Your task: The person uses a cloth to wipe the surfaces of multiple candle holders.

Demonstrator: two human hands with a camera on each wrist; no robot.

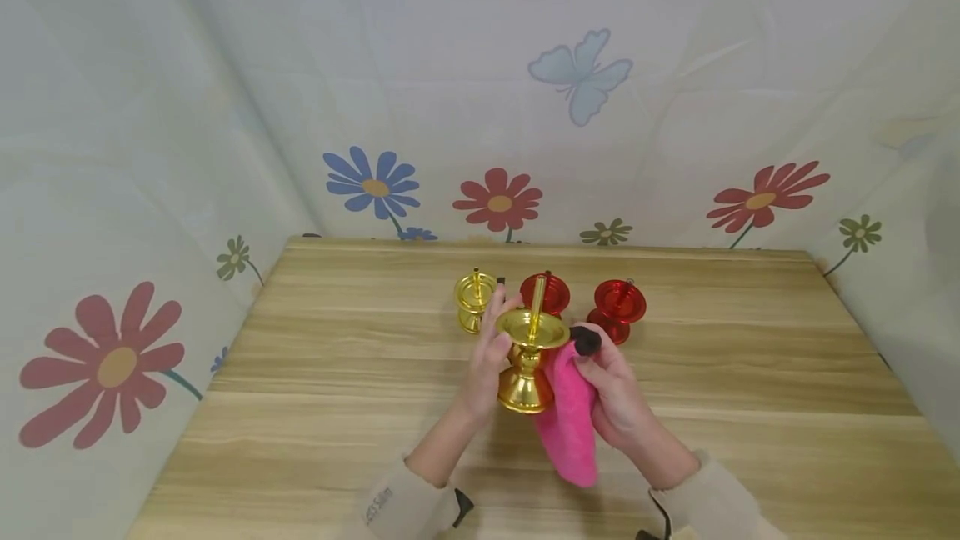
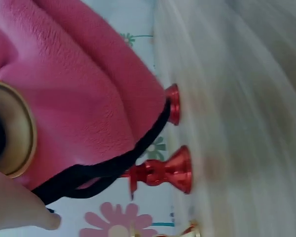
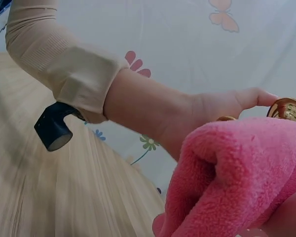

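My left hand [image 1: 480, 369] holds up a shiny gold candle holder [image 1: 527, 394] by its left side, in the middle of the head view. The holder stands nearly upright, with a wide dish and a thin post on top. On its right, my right hand [image 1: 617, 398] grips a fuzzy pink cloth [image 1: 573, 432] with black trim, its lower end hanging down. This cloth [image 2: 79, 113] lies behind the holder's round base [image 2: 27, 131] in the left wrist view. From the right wrist, the cloth [image 3: 237, 168] covers most of the gold holder [image 3: 286, 109].
Behind my hands, another gold candle holder [image 1: 471, 319] stands on the wooden table [image 1: 360, 407]. Two red ones, a partly hidden red holder [image 1: 551, 292] and a red holder [image 1: 611, 330] farther right, stand beside it. A flower-printed white curtain [image 1: 435, 90] surrounds the table.
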